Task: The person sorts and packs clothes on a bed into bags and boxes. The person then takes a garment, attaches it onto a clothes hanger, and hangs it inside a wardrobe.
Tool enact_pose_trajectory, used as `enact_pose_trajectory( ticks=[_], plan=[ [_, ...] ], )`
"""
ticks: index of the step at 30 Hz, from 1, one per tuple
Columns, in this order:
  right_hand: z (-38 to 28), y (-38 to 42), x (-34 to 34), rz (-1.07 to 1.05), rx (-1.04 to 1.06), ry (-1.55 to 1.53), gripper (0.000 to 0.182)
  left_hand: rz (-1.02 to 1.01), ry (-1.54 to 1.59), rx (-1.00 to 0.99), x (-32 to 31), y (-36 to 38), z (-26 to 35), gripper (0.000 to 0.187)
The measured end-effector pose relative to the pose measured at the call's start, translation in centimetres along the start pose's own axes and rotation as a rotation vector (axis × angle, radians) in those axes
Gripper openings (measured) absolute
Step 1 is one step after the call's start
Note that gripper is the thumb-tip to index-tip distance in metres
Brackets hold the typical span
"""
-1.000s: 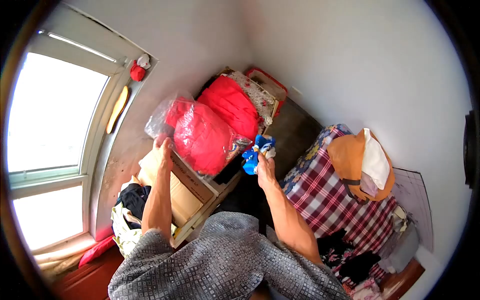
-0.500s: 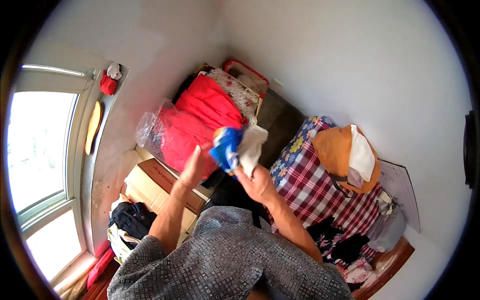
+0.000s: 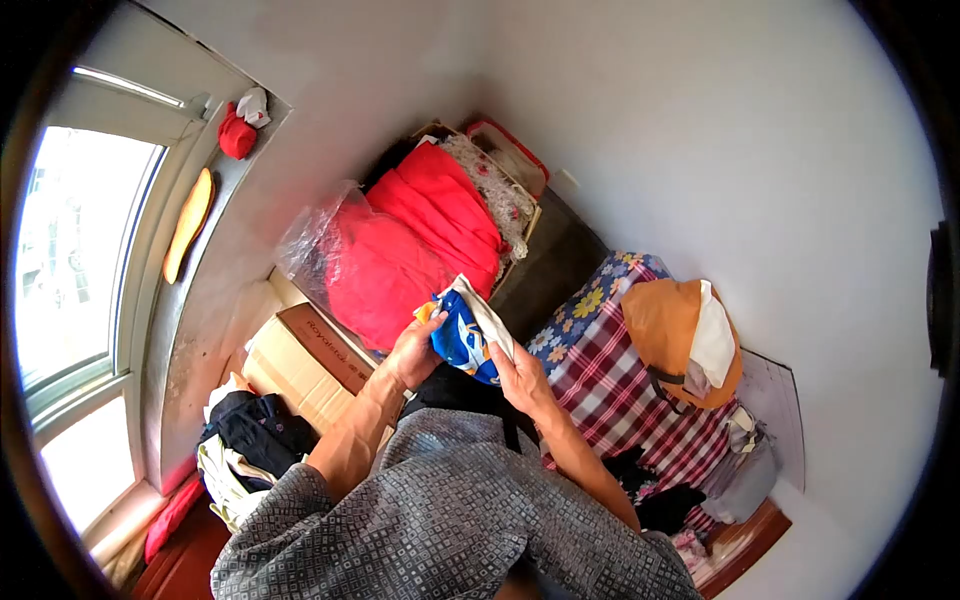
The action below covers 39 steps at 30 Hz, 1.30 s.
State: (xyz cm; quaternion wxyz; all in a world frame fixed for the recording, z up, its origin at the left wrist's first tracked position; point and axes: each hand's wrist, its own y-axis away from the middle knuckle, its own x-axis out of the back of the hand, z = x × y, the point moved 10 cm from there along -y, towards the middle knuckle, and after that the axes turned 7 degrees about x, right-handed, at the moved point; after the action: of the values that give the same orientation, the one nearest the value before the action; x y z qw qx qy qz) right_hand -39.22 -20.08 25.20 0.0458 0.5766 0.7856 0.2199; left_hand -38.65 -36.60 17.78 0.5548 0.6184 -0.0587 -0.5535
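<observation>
Between my hands is a soft, folded piece of blue printed cloth (image 3: pixel 463 338) with orange patches and a white side. My left hand (image 3: pixel 414 354) pinches its left edge, thumb on top. At the right edge, my right hand (image 3: pixel 524 380) grips the white part, fingers pressed along it. Just beyond the cloth lies a heap of bright red fabric (image 3: pixel 400 270), partly under clear plastic wrap (image 3: pixel 320 235).
A cardboard box (image 3: pixel 295 365) stands at left beside dark clothes (image 3: pixel 262 432). To the right, an orange-brown fabric bag (image 3: pixel 660 320) rests on a red plaid cloth (image 3: pixel 620 395). A window (image 3: pixel 85 250) and a sill with an orange insole-shaped piece (image 3: pixel 190 225) are far left.
My left hand has closed on the cloth's left edge, where it was apart before. The cloth has come lower and lies flatter between both hands. The view has shifted slightly.
</observation>
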Motion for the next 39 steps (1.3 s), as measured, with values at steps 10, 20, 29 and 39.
enact_pose_trajectory(
  ticks=[10,20,29,39],
  plan=[
    [-2.7,-2.9,1.1,0.090,0.188,-0.139,0.037,0.219,-0.003,-0.019,2.9,0.8,1.1,0.035],
    [-6.7,-6.1,4.0,0.024,0.211,-0.317,0.039,-0.112,0.174,-0.037,-3.3,2.7,6.4,0.081],
    [-4.4,-7.8,7.2,-0.031,0.107,-0.345,0.039,0.156,-0.155,-0.112,1.7,-6.2,5.6,0.029],
    [-5.8,-11.4,7.2,-0.084,0.088,-0.382,0.036,0.302,-0.086,-0.388,0.1,-1.0,10.8,0.025]
  ],
)
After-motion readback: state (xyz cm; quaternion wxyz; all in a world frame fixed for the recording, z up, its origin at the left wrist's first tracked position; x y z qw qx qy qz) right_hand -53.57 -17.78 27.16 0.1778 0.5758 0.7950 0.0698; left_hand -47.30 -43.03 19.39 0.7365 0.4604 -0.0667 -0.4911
